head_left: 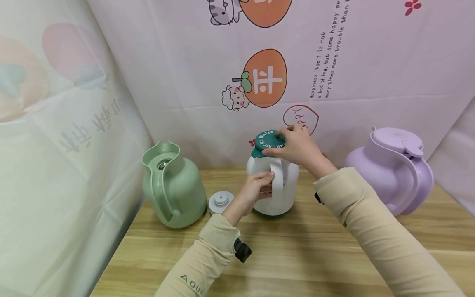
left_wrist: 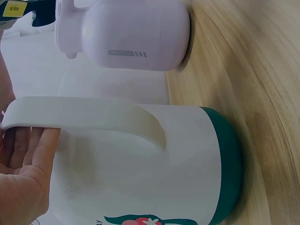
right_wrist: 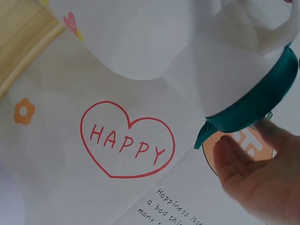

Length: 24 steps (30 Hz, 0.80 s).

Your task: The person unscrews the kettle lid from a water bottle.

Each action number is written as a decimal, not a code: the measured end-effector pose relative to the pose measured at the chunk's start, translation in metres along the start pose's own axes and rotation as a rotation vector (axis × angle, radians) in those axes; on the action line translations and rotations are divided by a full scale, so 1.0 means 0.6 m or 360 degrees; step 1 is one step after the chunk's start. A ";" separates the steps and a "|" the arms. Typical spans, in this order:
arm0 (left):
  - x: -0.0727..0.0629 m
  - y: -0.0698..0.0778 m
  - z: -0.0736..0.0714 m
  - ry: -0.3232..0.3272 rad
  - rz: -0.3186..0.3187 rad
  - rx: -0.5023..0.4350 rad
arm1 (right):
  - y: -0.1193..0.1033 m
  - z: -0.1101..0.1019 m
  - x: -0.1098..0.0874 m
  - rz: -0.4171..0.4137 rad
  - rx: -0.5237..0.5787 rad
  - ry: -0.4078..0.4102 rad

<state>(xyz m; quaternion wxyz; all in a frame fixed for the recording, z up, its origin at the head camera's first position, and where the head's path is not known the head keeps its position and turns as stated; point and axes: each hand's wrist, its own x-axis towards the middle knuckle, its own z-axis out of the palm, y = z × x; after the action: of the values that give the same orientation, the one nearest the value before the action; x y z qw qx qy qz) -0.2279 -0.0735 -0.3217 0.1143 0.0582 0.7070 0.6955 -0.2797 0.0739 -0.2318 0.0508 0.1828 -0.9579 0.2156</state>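
Observation:
A white thermos jug (head_left: pixel 290 185) with a green base stands upright on the wooden table, its handle towards me. My left hand (head_left: pixel 256 187) grips that handle; the left wrist view has its fingers (left_wrist: pixel 35 147) passing behind the handle (left_wrist: pixel 84 112). On top of the jug sits a round green lid (head_left: pixel 266 139) with white lettering. My right hand (head_left: pixel 297 145) holds this lid from above, thumb at the near edge and fingertips on the top. Seen from the right wrist, the lid (right_wrist: pixel 253 110) lies against the jug's white body.
Left of the white jug stands a green jug (head_left: pixel 187 192) with its top uncovered. A small pale stopper (head_left: pixel 221 201) lies between them on the table (head_left: pixel 297 255). To the right is a purple jug (head_left: pixel 375 169) with its lid on. A printed cloth (head_left: pixel 193 74) hangs behind.

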 end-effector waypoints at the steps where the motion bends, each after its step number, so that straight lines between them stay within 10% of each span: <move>1: 0.000 0.000 0.000 0.0002 0.0000 -0.0002 | 0.000 0.002 -0.001 0.0021 0.0001 0.0031; 24: -0.001 0.003 0.000 -0.0011 0.0000 0.0030 | 0.038 -0.026 0.014 -0.0021 0.0258 -0.0219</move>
<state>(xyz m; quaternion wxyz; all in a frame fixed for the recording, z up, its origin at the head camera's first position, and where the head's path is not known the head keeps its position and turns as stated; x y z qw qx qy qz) -0.2275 -0.0734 -0.3200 0.1159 0.0617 0.7132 0.6885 -0.2959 0.0970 -0.2252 -0.0288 0.2069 -0.9373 0.2790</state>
